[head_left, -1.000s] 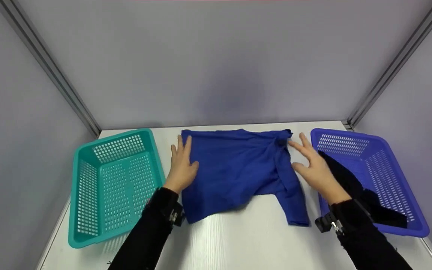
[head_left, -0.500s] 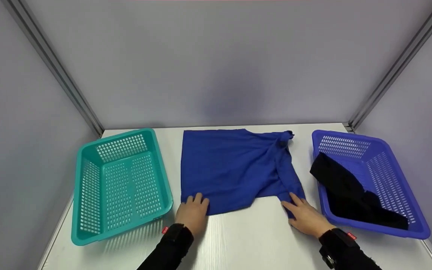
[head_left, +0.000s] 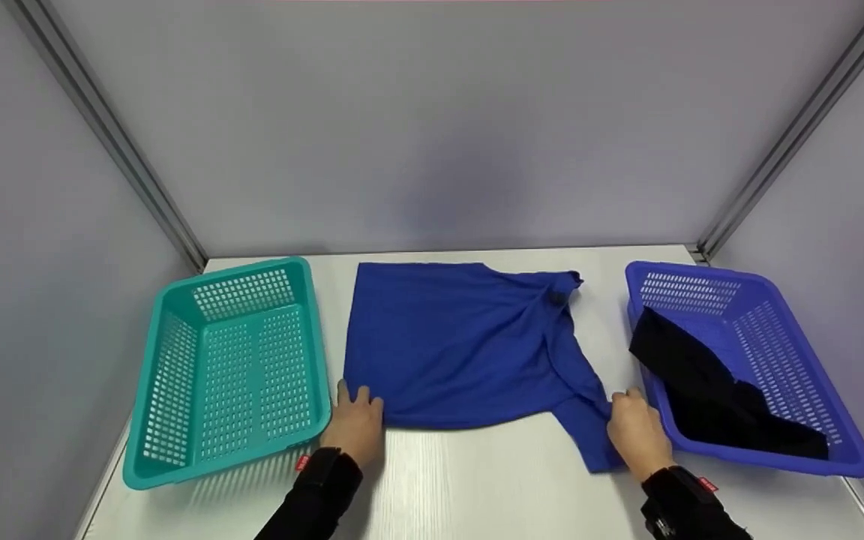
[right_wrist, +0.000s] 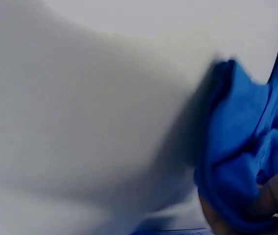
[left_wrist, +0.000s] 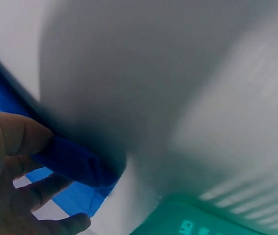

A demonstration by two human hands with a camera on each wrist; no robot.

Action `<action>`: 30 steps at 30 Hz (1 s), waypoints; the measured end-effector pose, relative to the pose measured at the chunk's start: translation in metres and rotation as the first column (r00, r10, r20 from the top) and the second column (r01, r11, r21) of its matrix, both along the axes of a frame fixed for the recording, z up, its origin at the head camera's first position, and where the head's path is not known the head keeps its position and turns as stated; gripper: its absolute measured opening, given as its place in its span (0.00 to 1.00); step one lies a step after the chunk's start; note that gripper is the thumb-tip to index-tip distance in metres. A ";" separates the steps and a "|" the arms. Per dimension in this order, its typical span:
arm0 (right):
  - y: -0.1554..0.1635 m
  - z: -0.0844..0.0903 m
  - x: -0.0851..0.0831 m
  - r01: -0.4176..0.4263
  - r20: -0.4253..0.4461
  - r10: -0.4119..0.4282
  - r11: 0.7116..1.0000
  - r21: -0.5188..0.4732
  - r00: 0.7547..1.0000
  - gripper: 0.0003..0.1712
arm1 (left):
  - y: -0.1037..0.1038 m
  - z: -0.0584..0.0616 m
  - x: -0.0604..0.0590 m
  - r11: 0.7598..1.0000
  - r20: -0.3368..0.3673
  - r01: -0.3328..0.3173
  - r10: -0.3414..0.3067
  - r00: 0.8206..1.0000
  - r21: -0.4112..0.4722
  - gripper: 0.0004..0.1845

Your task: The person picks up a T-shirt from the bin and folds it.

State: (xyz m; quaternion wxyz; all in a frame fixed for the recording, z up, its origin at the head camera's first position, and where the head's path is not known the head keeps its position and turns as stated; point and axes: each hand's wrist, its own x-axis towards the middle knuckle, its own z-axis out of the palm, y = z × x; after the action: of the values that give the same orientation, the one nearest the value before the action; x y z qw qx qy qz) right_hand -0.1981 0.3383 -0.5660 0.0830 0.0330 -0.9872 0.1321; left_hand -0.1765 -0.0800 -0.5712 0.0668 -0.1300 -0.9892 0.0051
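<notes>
Two sets of fingers are pinching the blue shirt: your left hand is gripping its near left corner, your right hand its bunched near right sleeve. It is lying spread on the white bench, between a teal basket and a blue basket holding a black garment.

The head view is evenly lit, soft and sharp, with faint shadows under the baskets at lower left. Both wrist views are blurred and out of focus, with broad grey shadow across the table.
</notes>
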 end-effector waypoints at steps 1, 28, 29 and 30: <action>0.004 0.001 -0.001 0.016 0.007 -0.016 1.000 -0.001 1.000 0.02 | 0.000 0.002 0.001 1.000 0.006 -0.015 0.015 1.000 -0.003 0.11; 0.015 -0.010 -0.072 -0.199 0.052 0.193 0.951 0.237 0.980 0.26 | 0.029 0.000 0.001 0.994 0.257 0.015 -0.042 0.965 0.107 0.37; 0.019 -0.010 -0.073 -0.168 0.045 0.162 0.962 0.215 0.986 0.26 | 0.027 -0.001 0.001 0.995 0.254 0.015 -0.041 0.966 0.103 0.36; 0.023 -0.009 -0.073 -0.156 0.045 0.150 0.968 0.197 0.988 0.26 | 0.025 -0.001 0.001 0.995 0.249 0.013 -0.037 0.968 0.098 0.36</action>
State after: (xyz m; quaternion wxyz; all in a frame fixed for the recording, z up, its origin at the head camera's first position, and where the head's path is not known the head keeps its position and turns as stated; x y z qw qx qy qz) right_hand -0.2709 0.3608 -0.5753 0.0543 0.1151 -0.9911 0.0388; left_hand -0.1751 -0.0550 -0.5726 -0.0527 -0.1388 -0.9871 -0.0595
